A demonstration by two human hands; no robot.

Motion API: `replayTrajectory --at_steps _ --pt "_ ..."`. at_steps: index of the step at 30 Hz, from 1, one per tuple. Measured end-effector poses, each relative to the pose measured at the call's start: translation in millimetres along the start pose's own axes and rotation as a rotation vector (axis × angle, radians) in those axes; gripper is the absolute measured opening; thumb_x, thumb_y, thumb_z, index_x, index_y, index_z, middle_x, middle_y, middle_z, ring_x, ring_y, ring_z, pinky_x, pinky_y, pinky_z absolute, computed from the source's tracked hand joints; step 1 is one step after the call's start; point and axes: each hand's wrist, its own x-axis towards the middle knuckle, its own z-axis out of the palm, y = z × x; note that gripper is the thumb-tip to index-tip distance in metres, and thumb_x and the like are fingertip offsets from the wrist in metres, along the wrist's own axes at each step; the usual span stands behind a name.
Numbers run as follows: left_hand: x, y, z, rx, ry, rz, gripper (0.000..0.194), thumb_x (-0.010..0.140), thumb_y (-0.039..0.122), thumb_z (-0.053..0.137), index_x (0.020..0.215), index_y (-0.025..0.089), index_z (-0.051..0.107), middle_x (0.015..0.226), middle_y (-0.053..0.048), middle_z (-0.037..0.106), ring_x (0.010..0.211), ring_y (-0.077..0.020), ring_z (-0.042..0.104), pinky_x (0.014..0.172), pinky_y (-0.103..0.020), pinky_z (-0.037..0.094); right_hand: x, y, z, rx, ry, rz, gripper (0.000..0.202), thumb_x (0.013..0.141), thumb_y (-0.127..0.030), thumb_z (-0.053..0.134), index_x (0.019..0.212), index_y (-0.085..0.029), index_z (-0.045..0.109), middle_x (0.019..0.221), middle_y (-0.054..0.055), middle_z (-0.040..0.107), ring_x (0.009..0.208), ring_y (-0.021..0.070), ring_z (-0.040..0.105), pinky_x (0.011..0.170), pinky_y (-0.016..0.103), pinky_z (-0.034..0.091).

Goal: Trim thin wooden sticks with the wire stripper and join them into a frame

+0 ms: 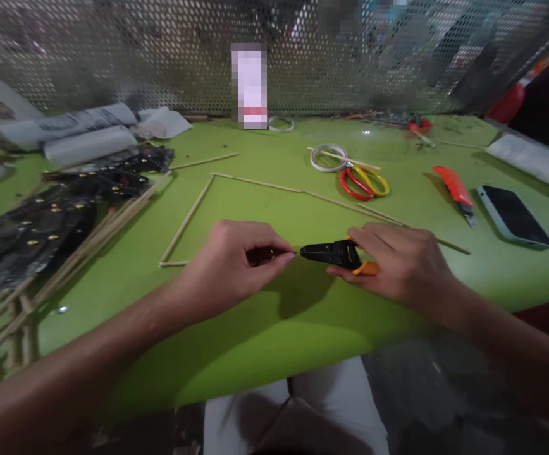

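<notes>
In the head view, the black pliers [329, 253] with orange grips sit in the right hand [405, 259], above the near middle of the green worktop [255, 341]; the fingers are wrapped around the grips and the slim, tapering nose points left. The left hand [239, 259] has thumb and fingertips pinched together on a thin piece [296, 251], mostly hidden, whose pale end shows beside the nose of the pliers; whether the nose bites on it is too small to tell. Behind the hands lies a stick frame [186, 218] of slender straw-coloured rods, its left corners and long far side visible; the left hand covers much of its near side, and the right hand overlaps its right end. Beyond it, scissors [363, 179] with red and yellow loops lie against a tape ring [324, 169], which a loose stick crosses. To the right are a red utility knife [455, 189], a smartphone [515, 216] just beside it, and a white roll [535, 161]. At the left, a bundle of sticks [113, 221] lies beside black studded material [66, 215], with wrapped rolls [89, 145] behind. A perforated metal panel [160, 63] backs the worktop.
</notes>
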Motion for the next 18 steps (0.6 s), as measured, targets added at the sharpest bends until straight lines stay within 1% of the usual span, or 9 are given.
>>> replayTrajectory --at_steps 4,7,9,12,14,16,18 --pt "0 1 -4.0 -0.007 -0.034 0.026 0.011 0.085 0.015 0.065 0.081 0.015 0.075 0.072 0.001 0.072 0.062 -0.0073 0.062 0.057 -0.016 0.042 5 6 -4 -0.008 -0.037 -0.068 0.046 0.09 -0.055 0.056 0.088 -0.01 0.064 0.073 0.009 0.065 0.068 0.02 0.061 0.059 0.031 0.039" --pt "0 1 -4.7 0.003 -0.011 0.055 0.011 0.086 0.014 0.064 0.079 0.016 0.074 0.071 0.0 0.072 0.062 -0.0085 0.062 0.058 -0.018 0.043 7 6 -5 0.033 -0.092 -0.037 0.048 0.092 -0.056 0.051 0.088 -0.01 0.065 0.074 0.01 0.066 0.07 0.0203 0.062 0.059 0.03 0.039" --pt "0 0 -4.0 0.027 0.013 0.085 0.012 0.086 0.014 0.064 0.078 0.016 0.073 0.07 -0.001 0.071 0.063 -0.0098 0.062 0.059 -0.02 0.043 8 3 -6 0.113 -0.175 0.039 0.05 0.093 -0.058 0.048 0.087 -0.011 0.065 0.072 0.009 0.065 0.068 0.0188 0.061 0.059 0.03 0.038" --pt "0 -4 -2.0 0.052 0.041 0.136 0.012 0.086 0.014 0.065 0.077 0.015 0.073 0.07 -0.002 0.07 0.064 -0.0106 0.063 0.061 -0.021 0.044 10 -3 -7 0.308 -0.341 0.165 0.05 0.094 -0.059 0.044 0.086 -0.013 0.064 0.074 0.008 0.064 0.065 0.0162 0.058 0.058 0.029 0.036" --pt "0 -6 -0.7 0.066 0.066 0.163 0.012 0.086 0.013 0.065 0.078 0.015 0.073 0.07 -0.002 0.07 0.064 -0.0104 0.063 0.061 -0.021 0.045 13 -6 -8 0.404 -0.435 0.255 0.05 0.092 -0.062 0.044 0.077 -0.016 0.06 0.069 0.005 0.061 0.061 0.0148 0.054 0.057 0.029 0.034" --pt "0 -8 0.3 0.087 0.1 0.185 0.011 0.086 0.013 0.066 0.079 0.016 0.074 0.07 -0.002 0.07 0.064 -0.0103 0.063 0.06 -0.02 0.045 17 -6 -10 0.462 -0.526 0.353 0.054 0.09 -0.066 0.043 0.067 -0.019 0.055 0.059 0.001 0.054 0.055 0.0133 0.048 0.055 0.029 0.031" --pt "0 -8 0.7 0.115 0.126 0.208 0.01 0.086 0.013 0.066 0.079 0.015 0.074 0.071 -0.002 0.071 0.064 -0.0104 0.064 0.06 -0.02 0.045 21 -4 -13 0.546 -0.655 0.439 0.056 0.088 -0.07 0.042 0.064 -0.02 0.054 0.055 -0.001 0.05 0.052 0.0117 0.043 0.052 0.029 0.029"
